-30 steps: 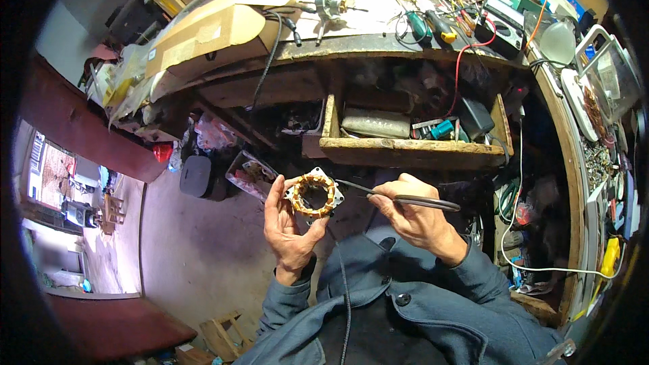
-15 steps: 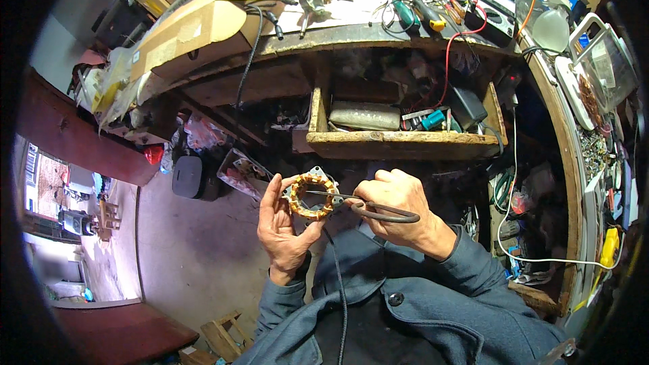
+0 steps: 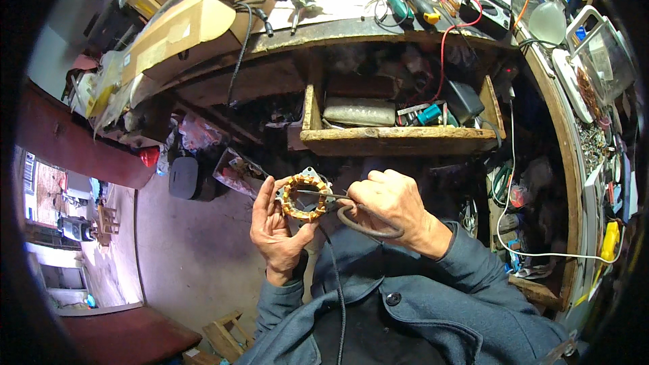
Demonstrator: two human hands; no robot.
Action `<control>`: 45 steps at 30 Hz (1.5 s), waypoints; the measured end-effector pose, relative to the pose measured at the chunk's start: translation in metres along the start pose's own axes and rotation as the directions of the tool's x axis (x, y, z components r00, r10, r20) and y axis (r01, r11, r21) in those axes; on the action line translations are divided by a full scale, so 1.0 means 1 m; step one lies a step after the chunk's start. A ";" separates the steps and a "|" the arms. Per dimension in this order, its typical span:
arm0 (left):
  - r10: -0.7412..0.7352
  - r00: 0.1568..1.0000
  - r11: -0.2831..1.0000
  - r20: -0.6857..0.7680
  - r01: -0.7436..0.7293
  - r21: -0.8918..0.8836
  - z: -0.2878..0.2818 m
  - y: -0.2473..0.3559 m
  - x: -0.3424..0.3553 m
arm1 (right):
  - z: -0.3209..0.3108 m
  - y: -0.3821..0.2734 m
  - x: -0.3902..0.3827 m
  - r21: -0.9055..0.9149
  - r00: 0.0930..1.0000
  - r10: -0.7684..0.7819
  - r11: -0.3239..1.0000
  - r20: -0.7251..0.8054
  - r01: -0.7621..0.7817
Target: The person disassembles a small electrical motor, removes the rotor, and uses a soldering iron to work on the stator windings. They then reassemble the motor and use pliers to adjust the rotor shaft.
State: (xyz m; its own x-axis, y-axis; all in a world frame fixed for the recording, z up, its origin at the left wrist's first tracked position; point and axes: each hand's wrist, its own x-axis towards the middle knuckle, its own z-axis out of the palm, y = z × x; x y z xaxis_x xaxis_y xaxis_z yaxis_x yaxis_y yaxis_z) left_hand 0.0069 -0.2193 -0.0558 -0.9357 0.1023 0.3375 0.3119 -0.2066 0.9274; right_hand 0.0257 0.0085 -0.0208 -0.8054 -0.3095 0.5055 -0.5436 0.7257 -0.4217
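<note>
My left hand [image 3: 276,233] grips a ring-shaped motor stator [image 3: 304,215] with copper-coloured windings and a silver flanged housing, fingers along its left side and thumb at its lower edge. My right hand [image 3: 395,209] is closed on a dark loop-handled tool [image 3: 368,230], possibly scissors. The tool's thin tip reaches across the stator's opening; whether it touches the windings I cannot tell. A black braided cable [image 3: 334,274] hangs from around the stator down over my jacket.
Ahead, a cluttered bench [image 3: 338,30] holds a cardboard box [image 3: 169,40], a metal motor part, cables and screwdrivers. Below it is an open wooden drawer [image 3: 399,133] with small items. A crowded side shelf [image 3: 568,169] runs along the right, and a black bin [image 3: 184,177] stands on the floor at left.
My right hand and its tool have moved left toward the stator, the tip now lying across the ring's opening. My left hand and stator have shifted slightly left with the whole view.
</note>
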 end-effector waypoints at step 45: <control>-0.121 0.993 0.982 -0.006 0.119 -0.146 0.000 -0.007 -0.007 | -0.001 -0.010 -0.009 -0.115 0.997 0.018 0.993 -0.076 -0.027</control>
State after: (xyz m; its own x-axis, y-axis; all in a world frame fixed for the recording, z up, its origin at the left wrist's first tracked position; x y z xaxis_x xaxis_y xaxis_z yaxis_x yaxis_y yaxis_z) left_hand 0.0110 -0.2182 -0.0640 -0.9676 0.1205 0.2219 0.1713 -0.3325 0.9274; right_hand 0.0384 0.0044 -0.0201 -0.7948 -0.2488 0.5535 -0.4911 0.7995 -0.3459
